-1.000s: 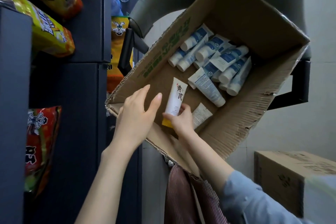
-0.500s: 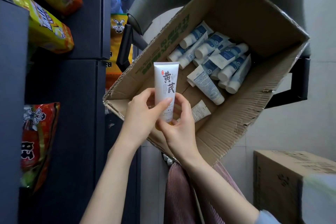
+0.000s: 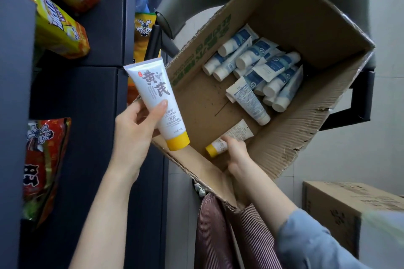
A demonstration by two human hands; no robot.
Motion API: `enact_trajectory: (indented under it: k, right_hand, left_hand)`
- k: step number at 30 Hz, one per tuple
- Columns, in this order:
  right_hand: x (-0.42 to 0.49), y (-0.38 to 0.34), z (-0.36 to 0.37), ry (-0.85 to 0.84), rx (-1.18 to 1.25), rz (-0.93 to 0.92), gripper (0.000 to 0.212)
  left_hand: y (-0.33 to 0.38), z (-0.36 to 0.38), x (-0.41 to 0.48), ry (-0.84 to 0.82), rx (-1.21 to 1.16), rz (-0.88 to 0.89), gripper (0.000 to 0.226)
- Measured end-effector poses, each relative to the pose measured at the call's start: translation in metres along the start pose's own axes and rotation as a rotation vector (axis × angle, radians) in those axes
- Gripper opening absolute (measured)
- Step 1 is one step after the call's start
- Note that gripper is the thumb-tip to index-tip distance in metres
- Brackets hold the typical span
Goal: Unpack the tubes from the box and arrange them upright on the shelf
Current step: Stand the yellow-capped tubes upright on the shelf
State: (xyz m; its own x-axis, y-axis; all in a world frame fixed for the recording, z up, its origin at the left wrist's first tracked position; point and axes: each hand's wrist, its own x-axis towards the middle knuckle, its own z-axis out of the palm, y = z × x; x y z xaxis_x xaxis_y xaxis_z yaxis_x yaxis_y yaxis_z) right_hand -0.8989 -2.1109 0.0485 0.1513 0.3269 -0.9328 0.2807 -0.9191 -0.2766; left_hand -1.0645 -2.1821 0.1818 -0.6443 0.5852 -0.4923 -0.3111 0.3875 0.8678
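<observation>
Your left hand (image 3: 133,135) holds one tube (image 3: 156,102) just left of the box (image 3: 295,133), before the shelf (image 3: 87,98). Your right hand (image 3: 237,155), inside the box, grips a second tube (image 3: 231,136) on its floor. Tube heap (image 3: 258,65) in far corner. Carton (image 3: 341,201) at lower right.

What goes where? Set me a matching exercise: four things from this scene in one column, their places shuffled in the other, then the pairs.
Things
1. yellow-capped tube with big lettering showing
2. yellow-capped tube with small print showing
3. blue-and-white tubes
4. red snack bag

Places
A. heaped at the far side of the open box
B. on the dark shelf
C. held up by the left hand
D. on the box floor, with the fingers of the right hand curled over it

Pairs: 1-C, 2-D, 3-A, 4-B
</observation>
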Motion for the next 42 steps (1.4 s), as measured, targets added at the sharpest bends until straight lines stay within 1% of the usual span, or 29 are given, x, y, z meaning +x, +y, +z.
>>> enact_trajectory:
  k: [1, 2, 5, 7, 9, 11, 13, 15, 18, 20, 23, 27, 30, 33, 35, 39, 42]
  right_hand:
    - [0.007, -0.001, 0.002, 0.006, 0.028, 0.057, 0.064]
    - [0.013, -0.001, 0.005, 0.015, 0.031, 0.077, 0.063]
    - [0.022, -0.004, 0.021, 0.052, -0.014, 0.074, 0.07]
    - [0.023, -0.004, 0.03, 0.102, -0.128, 0.083, 0.082]
    - [0.021, -0.004, 0.037, 0.175, -0.321, 0.029, 0.091]
    - [0.02, -0.001, 0.041, 0.21, -0.481, -0.097, 0.088]
    - [0.021, 0.003, 0.04, 0.217, -0.667, -0.214, 0.077]
    - [0.024, 0.004, 0.034, 0.214, -0.827, -0.295, 0.07]
    - [0.029, 0.002, 0.023, 0.197, -0.981, -0.378, 0.067]
    - [0.031, 0.0, 0.017, 0.195, -1.042, -0.419, 0.062]
    - [0.032, -0.007, 0.009, 0.221, -1.002, -0.442, 0.054]
    - [0.03, -0.019, 0.004, 0.181, -0.905, -0.449, 0.048]
    - [0.018, -0.028, 0.005, 0.097, -0.779, -0.523, 0.054]
    - [-0.005, -0.038, 0.006, -0.065, -0.592, -0.574, 0.06]
    - [-0.027, -0.045, 0.004, -0.214, -0.473, -0.559, 0.056]
    - [-0.078, -0.054, -0.004, -0.492, -0.311, -0.469, 0.051]
    - [-0.118, -0.057, -0.015, -0.656, -0.182, -0.449, 0.047]
  left_hand:
    - [-0.001, 0.0, -0.001, -0.003, 0.001, 0.001, 0.011]
    - [-0.002, 0.0, -0.002, -0.005, 0.008, 0.002, 0.012]
    - [-0.007, 0.002, -0.006, 0.009, 0.014, 0.001, 0.013]
    - [-0.011, 0.003, -0.008, 0.031, 0.008, 0.002, 0.013]
    - [-0.013, 0.001, -0.01, 0.042, 0.014, 0.007, 0.012]
    - [-0.014, -0.001, -0.011, 0.039, 0.023, 0.016, 0.013]
    - [-0.013, -0.003, -0.011, 0.034, 0.021, 0.024, 0.013]
    - [-0.013, -0.006, -0.01, 0.036, 0.021, 0.031, 0.014]
    - [-0.011, -0.011, -0.009, 0.045, 0.012, 0.034, 0.023]
    - [-0.009, -0.014, -0.009, 0.032, -0.009, 0.02, 0.029]
    - [-0.009, -0.017, -0.012, -0.02, -0.066, -0.025, 0.033]
    - [-0.01, -0.02, -0.022, -0.067, -0.114, -0.072, 0.039]
    - [-0.009, -0.023, -0.032, -0.053, -0.182, -0.082, 0.031]
    - [-0.003, -0.026, -0.045, -0.019, -0.259, -0.08, 0.023]
    - [0.006, -0.029, -0.054, -0.014, -0.296, -0.07, 0.022]
    - [0.031, -0.035, -0.076, -0.039, -0.305, -0.021, 0.031]
    - [0.05, -0.04, -0.097, -0.042, -0.291, 0.03, 0.038]
